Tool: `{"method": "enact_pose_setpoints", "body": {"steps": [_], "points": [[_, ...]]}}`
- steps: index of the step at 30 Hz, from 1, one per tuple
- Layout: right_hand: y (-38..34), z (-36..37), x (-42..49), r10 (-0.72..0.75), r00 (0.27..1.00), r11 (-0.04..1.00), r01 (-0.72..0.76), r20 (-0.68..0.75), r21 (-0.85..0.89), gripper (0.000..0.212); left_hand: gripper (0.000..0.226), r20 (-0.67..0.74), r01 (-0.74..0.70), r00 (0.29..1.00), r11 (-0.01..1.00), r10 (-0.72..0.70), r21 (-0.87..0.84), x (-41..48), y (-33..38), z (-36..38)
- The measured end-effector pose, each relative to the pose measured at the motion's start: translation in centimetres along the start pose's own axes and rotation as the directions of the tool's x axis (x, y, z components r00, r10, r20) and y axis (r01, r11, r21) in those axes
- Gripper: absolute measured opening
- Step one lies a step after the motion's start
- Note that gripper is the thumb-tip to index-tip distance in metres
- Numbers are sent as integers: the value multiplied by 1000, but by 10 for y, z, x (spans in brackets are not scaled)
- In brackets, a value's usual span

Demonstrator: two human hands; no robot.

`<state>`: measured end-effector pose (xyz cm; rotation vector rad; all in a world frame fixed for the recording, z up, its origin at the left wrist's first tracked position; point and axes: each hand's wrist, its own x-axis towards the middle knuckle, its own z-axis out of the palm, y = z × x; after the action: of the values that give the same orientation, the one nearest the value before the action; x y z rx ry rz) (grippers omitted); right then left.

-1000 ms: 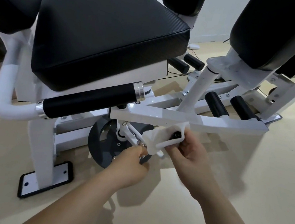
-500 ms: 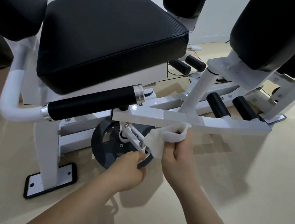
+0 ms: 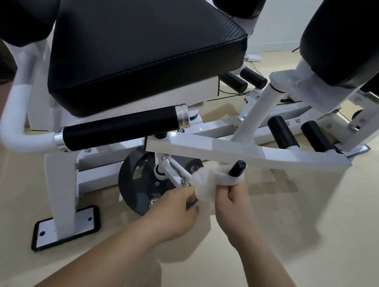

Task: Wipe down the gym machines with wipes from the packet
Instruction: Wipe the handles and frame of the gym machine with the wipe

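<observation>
The wipe (image 3: 205,183) has slipped down: a moment ago it covered the whole knob (image 3: 237,169), and now the black tip pokes out bare under the white bar (image 3: 242,152). The right hand (image 3: 231,201) has its fingers (image 3: 234,184) curled round the knob's stem, with a band of wipe pinched against it and the rest bunched to the left. The left hand (image 3: 175,210) has stayed low by the grey disc (image 3: 135,184), fingers curled on a dark part (image 3: 192,202) at the linkage; what it is I cannot tell. I'd say the knob has had its pass and the stroke is coming off the base. The seat (image 3: 143,42) and the rest of the frame look likely to come next. No packet in sight.
</observation>
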<state>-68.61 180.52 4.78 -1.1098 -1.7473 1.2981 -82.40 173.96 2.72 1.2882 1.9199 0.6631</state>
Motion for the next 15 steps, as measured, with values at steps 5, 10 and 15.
{"method": "enact_pose_setpoints", "body": {"steps": [5, 10, 15], "points": [[-1, 0, 2, 60, 998, 998, -60, -4, -3, 9, 13, -48, -58, 997, 998, 57, -16, 1, 5, 4], [-12, -3, 10, -129, 985, 992, 129, -114, -10, 14, 6, -40, -35, 999, 998, 33, -43, 5, -1, 4], [14, 4, 6, 102, 995, 995, -101, -17, 20, 19, 11, -38, -55, 998, 999, 55, 2, 5, 1, 4]]}}
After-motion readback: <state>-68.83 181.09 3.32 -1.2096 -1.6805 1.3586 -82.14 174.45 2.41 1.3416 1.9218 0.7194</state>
